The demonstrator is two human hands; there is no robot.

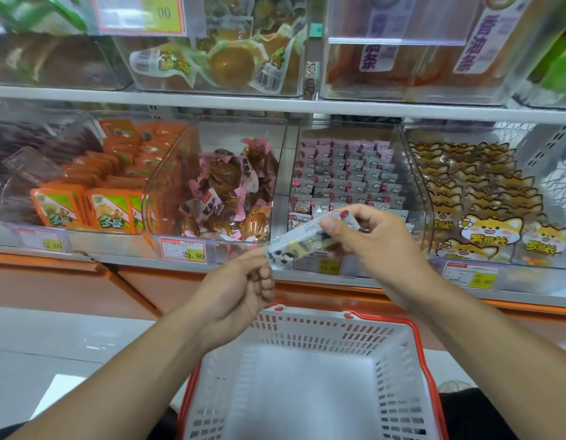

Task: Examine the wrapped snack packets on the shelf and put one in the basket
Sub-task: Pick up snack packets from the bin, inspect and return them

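A small white wrapped snack packet (299, 242) with black and yellow print is held level in front of the shelf, above the basket. My left hand (240, 290) pinches its left end. My right hand (370, 239) grips its right end between thumb and fingers. Behind the hands stands a clear bin (348, 173) full of several matching pink-and-white packets. A white basket (307, 376) with an orange rim sits below my arms; nothing shows inside it.
Neighbouring clear bins hold orange packets (100, 204), brown snacks in pink wrappers (227, 192) and yellow fox-print packets (485, 211). An upper shelf (275, 104) carries more bins. Price tags line the shelf edge. A pale tiled floor (52, 338) lies on the left.
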